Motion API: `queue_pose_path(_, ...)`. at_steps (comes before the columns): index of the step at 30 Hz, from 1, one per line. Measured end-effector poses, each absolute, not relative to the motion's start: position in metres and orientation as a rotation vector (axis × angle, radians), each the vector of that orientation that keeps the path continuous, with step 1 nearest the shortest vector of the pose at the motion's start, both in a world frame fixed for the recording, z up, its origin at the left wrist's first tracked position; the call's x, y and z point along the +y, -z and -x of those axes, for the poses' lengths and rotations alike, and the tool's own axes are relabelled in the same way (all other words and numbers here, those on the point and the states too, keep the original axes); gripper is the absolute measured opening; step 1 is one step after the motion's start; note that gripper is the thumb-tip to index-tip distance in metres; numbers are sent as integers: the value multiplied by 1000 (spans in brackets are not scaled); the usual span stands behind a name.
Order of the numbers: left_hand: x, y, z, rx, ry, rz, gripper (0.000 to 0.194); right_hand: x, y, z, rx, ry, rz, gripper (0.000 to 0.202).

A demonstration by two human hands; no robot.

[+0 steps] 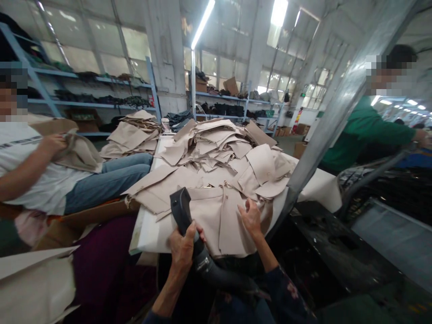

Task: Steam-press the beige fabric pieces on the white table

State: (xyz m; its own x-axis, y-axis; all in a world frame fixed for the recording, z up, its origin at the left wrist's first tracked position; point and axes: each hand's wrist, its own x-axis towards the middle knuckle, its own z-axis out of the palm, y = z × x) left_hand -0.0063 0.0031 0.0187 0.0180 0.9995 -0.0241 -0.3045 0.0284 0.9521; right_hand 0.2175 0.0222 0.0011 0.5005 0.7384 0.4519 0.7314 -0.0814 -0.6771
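Observation:
My left hand is wrapped round a black vacuum hose nozzle, its wide head tilted up over the near end of the table. A dark corrugated hose runs from it down to the right. My right hand has its fingers apart above a beige fabric piece that hangs over the table's front edge; whether the fingertips touch the cloth I cannot tell. Behind both hands lies a heap of beige fabric pieces, several with visible seams and edges.
A white table carries the heap. A metal post slants up at the right. On the left sits a person holding beige cloth; at the right is a person in a green top. Blue shelves with dark fabric stand behind.

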Motion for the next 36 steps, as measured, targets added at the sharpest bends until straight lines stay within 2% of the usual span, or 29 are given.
queue_pose_path(2,-2,-22,4,970,-1288,-996,27,14,4,-219,-1187,-78,1829,21)
queue_pose_path(7,-10,-24,-2,940,-1223,-1027,27,20,0,-214,-1101,-303,1788,35)
queue_pose_path(11,-13,-26,-6,966,-1151,-1048,28,20,-1,-209,-1104,-548,1642,24)
queue_pose_path(15,-10,-35,-9,989,-1094,-1042,31,22,-8,-206,-1124,-649,1482,25)
queue_pose_path(19,-4,-47,-10,967,-1129,-1020,35,45,-49,-210,-1130,-546,1414,20)
queue_pose_path(24,-4,-59,-2,994,-1215,-1002,33,73,-146,-216,-1270,-281,1388,13)
queue_pose_path(25,-5,-61,0,999,-1234,-997,32,77,-163,-214,-1358,-182,1394,15)
queue_pose_path(28,-7,-59,8,995,-1288,-937,33,85,-187,-196,-1723,301,1498,38)
queue_pose_path(31,-7,-49,16,1019,-1313,-894,34,93,-161,-167,-1982,391,1616,48)
queue_pose_path(36,-7,-25,28,1079,-1268,-940,30,93,-61,-129,-2188,85,1684,41)
